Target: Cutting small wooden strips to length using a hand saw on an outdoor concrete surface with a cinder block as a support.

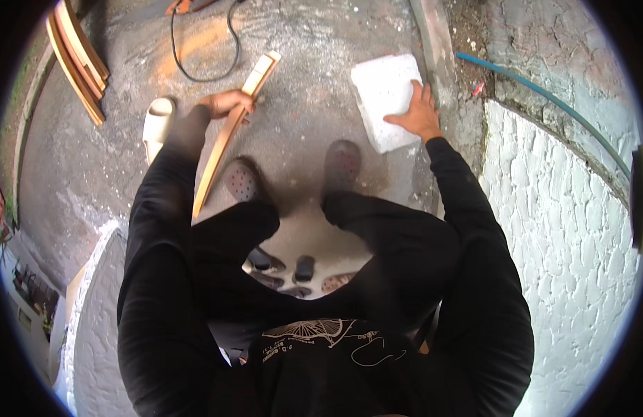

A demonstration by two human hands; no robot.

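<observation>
My left hand (228, 104) is closed around a long, thin wooden strip (224, 139), gripping it in its upper half. The strip slants from the upper right down toward my left knee, and shorter pale wood pieces seem to lie at its far end. On my right, a white rectangular block (384, 90) with a rough surface rests on the ground. My right hand (419, 115) lies on the block's right side with its fingers spread. What the block is made of, I cannot tell.
Several wooden strips (78, 59) lie at the far left. A pale slip-on shoe (158, 125) sits beside my left forearm. Ahead, a black cable (189, 78) loops over the concrete. A blue hose (537, 89) runs along the right, beside a white textured wall (544, 229).
</observation>
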